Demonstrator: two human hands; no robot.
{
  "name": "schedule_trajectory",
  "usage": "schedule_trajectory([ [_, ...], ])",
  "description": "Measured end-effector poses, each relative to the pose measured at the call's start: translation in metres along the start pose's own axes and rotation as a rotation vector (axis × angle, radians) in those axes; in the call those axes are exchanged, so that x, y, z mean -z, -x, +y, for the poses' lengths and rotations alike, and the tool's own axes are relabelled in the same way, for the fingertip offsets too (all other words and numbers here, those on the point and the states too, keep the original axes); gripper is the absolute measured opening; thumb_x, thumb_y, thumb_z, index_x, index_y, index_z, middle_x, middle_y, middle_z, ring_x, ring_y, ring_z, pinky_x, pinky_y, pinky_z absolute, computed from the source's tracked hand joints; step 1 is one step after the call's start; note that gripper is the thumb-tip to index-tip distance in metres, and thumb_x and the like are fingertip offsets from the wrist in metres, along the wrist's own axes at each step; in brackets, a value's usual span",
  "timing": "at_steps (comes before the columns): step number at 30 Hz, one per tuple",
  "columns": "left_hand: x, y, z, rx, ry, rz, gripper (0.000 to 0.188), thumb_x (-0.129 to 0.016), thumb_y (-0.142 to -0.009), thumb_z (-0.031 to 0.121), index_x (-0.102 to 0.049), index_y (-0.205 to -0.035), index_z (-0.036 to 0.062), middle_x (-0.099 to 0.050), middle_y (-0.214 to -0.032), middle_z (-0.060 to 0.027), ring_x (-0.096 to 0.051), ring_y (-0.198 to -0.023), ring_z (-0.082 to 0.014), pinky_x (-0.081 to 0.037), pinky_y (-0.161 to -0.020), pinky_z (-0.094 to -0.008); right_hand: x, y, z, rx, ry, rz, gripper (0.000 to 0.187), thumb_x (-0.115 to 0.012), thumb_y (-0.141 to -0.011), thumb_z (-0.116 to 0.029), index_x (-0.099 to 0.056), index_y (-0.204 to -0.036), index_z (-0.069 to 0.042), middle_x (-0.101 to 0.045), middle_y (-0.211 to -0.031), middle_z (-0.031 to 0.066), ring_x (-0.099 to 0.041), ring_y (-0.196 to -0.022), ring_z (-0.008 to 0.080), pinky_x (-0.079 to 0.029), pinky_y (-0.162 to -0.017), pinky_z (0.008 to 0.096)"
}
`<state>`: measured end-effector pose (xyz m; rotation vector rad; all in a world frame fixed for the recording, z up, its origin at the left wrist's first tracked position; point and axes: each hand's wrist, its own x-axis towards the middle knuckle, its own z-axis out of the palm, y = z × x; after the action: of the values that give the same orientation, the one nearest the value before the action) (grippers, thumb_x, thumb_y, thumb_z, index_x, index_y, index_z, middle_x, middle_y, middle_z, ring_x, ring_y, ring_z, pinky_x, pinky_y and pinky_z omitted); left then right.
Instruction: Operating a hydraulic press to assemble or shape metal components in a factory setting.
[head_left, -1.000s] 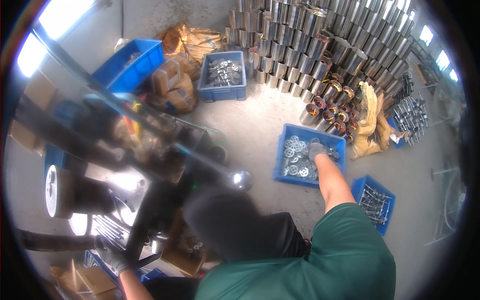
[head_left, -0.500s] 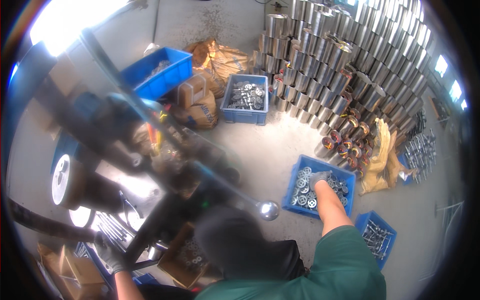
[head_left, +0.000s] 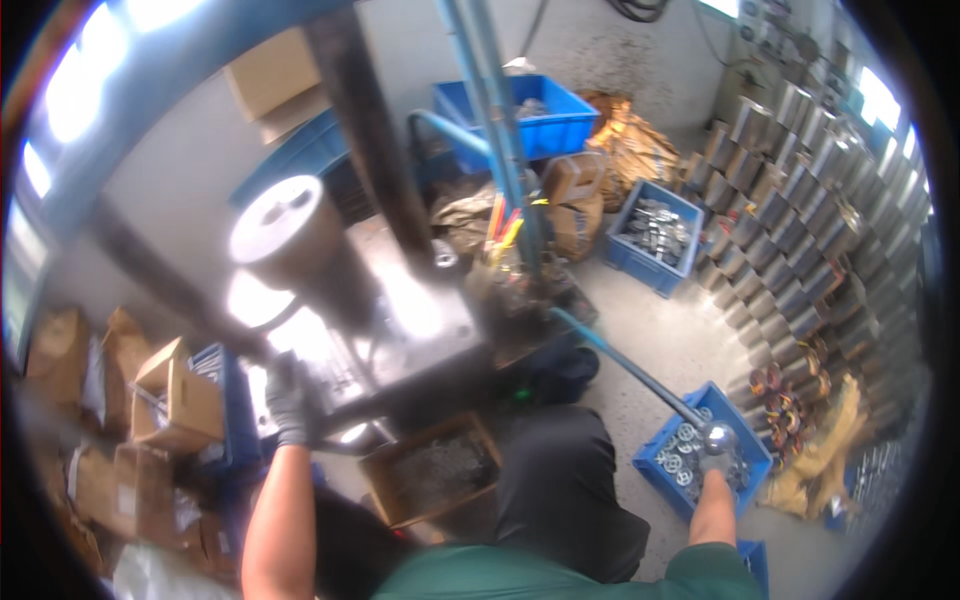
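My left hand (head_left: 288, 402), in a grey glove, is at the front edge of the metal machine table (head_left: 420, 318), beside several thin metal rods (head_left: 345, 362). Blur hides how its fingers are set. My right hand (head_left: 714, 463), gloved too, is down at the blue bin (head_left: 655, 462) of round spoked metal discs (head_left: 688, 432). A shiny ball knob (head_left: 718, 437) on a blue lever (head_left: 630, 368) overlaps that hand in the picture. Its fingers are mostly hidden, and I cannot tell whether they hold a disc.
A thick metal cylinder (head_left: 290, 235) stands on the machine. Below its edge is an open box (head_left: 385, 490) of small metal parts. Stacked metal tubes (head_left: 790, 215) fill the right side. Another blue bin of parts (head_left: 625, 262) stands farther back. Cardboard boxes (head_left: 180, 405) are at left.
The view has swung left, bringing the machine table nearer the middle. My right hand stays at the disc bin, now appearing behind the ball knob. My left hand remains by the rods.
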<state>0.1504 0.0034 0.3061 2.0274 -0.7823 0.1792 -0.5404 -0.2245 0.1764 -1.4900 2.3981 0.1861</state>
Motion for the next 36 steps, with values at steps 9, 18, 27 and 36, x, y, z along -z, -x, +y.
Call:
schedule_trajectory([
  [9,-0.024,-0.004,-0.02,-0.094,-0.16,-0.028,0.028,-0.067,-0.099,0.017,-0.066,-0.123,0.0019,-0.072,-0.106,-0.0142,-0.069,-0.098,-0.0252,-0.053,-0.092,-0.0381,-0.14,-0.107,0.134,0.235,-0.263,0.072,0.047,-0.069,-0.09,-0.045,-0.076,-0.108,-0.002,-0.076,-0.099,0.0235,-0.073,-0.084,0.038,-0.054,-0.073,0.0472],
  [18,-0.003,0.005,0.011,-0.119,0.055,0.066,0.037,-0.071,-0.095,0.013,-0.062,-0.128,0.0003,-0.068,-0.119,-0.0146,-0.064,-0.113,-0.0227,-0.05,-0.1,-0.0365,-0.003,0.057,0.029,0.117,-1.442,-0.562,0.041,-0.077,-0.087,-0.053,-0.067,-0.098,-0.015,-0.054,-0.067,-0.0036,-0.049,-0.049,0.0146,-0.04,-0.044,0.0299],
  [27,0.021,0.077,0.112,-0.374,0.394,-0.602,0.032,-0.067,-0.098,0.016,-0.064,-0.126,0.0018,-0.067,-0.119,-0.0135,-0.068,-0.109,-0.0279,-0.054,-0.096,-0.0409,0.163,0.276,-0.19,1.023,-1.367,-0.814,0.08,-0.08,-0.072,-0.023,-0.046,-0.142,-0.004,-0.07,-0.098,0.0164,-0.069,-0.072,0.0219,-0.054,-0.055,0.0307],
  [36,0.03,0.097,0.136,-0.036,0.978,-0.908,0.044,-0.057,-0.107,0.018,-0.049,-0.146,-0.0016,-0.063,-0.135,-0.0159,-0.056,-0.126,-0.0201,-0.046,-0.109,-0.0367,0.139,0.383,-0.349,1.47,-1.175,-0.665,0.063,-0.08,-0.082,-0.006,-0.05,-0.138,-0.003,-0.068,-0.109,0.0101,-0.068,-0.099,0.0195,-0.056,-0.091,0.0343],
])
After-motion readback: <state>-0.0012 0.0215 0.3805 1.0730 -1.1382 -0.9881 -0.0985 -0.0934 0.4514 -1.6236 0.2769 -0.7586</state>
